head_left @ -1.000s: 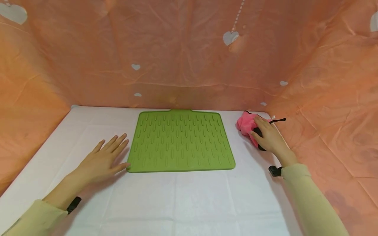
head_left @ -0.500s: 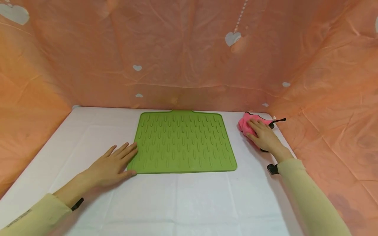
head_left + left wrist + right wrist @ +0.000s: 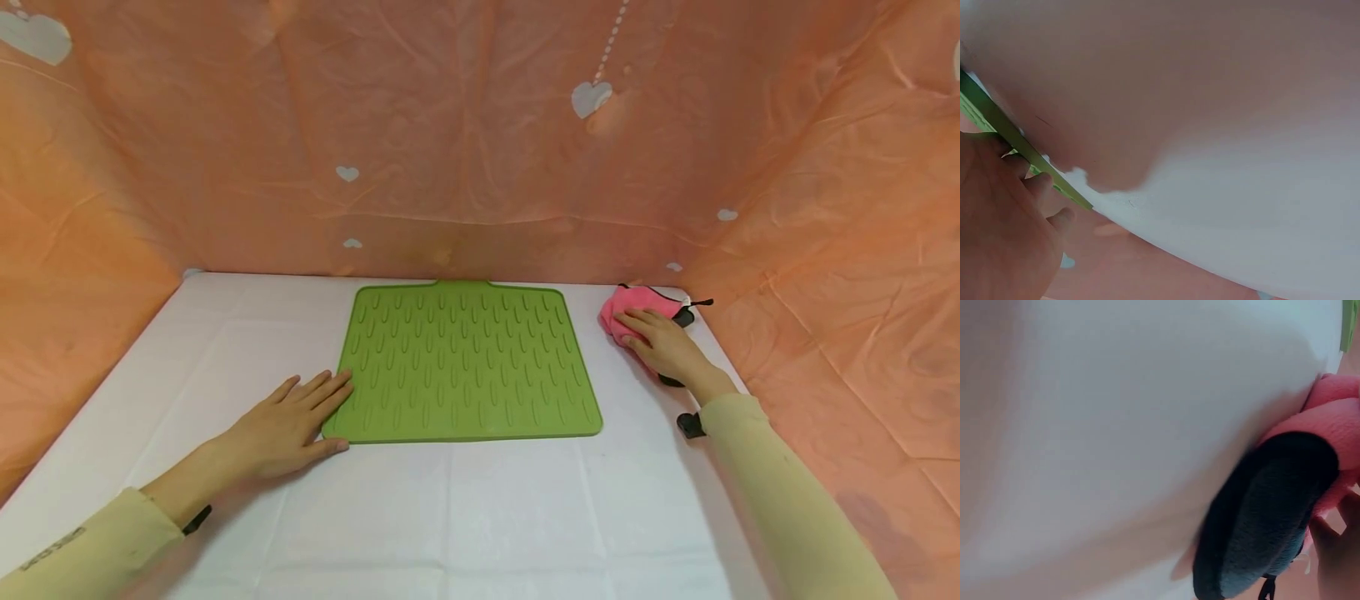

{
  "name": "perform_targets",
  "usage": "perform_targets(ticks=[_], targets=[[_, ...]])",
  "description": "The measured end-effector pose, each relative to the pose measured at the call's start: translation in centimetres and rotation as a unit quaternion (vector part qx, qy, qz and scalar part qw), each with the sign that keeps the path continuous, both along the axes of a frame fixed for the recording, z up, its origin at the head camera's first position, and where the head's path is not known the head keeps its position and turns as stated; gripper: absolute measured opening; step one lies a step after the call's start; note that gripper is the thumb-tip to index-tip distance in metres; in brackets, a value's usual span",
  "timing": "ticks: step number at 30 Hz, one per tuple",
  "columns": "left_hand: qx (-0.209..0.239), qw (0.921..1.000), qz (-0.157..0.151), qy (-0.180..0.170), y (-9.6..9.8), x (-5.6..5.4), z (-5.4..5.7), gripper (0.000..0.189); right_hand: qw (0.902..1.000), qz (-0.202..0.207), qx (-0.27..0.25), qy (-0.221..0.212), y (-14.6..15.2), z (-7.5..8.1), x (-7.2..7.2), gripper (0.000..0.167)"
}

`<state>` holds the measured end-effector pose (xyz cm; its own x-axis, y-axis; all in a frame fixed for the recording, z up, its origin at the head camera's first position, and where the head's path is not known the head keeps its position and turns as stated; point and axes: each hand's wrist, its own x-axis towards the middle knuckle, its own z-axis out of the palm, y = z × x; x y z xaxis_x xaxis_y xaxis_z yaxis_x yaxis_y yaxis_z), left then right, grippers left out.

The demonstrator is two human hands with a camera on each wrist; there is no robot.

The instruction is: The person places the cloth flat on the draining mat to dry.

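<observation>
Grey plush, perhaps: right-wrist view only

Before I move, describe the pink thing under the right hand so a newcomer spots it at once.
Find the white table and its flat green mat. Go right to the table's far corner, where the right hand rests on a pink plush thing. Unlike the mat, it is plump and soft-looking, with black parts and a thin black strip sticking out.
</observation>
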<state>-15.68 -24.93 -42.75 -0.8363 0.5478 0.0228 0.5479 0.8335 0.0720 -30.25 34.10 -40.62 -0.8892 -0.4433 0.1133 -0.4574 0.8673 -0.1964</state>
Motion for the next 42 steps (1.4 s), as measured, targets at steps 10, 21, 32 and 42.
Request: perform_targets(ticks=[10,21,32,42], targets=[[0.0,1.0,-0.001,-0.002,0.0,-0.1,0.0,0.082,0.9965,-0.008,-0.076,-0.033,0.1,-0.6,-1.0,0.041],[0.001,1.0,0.001,-0.006,0.1,-0.1,0.1,0.082,0.9922,-0.03,-0.121,0.007,0.5,-0.8,-1.1,0.034],[0.0,1.0,0.004,-0.001,0.1,0.0,0.0,0.083,0.9784,-0.083,-0.17,0.082,1.1,-0.1,-0.9,0.03],[0.001,1.0,0.002,0.001,0.2,0.1,0.0,0.083,0.9467,-0.128,-0.258,0.144,0.8,1.3,-0.5,0.027]])
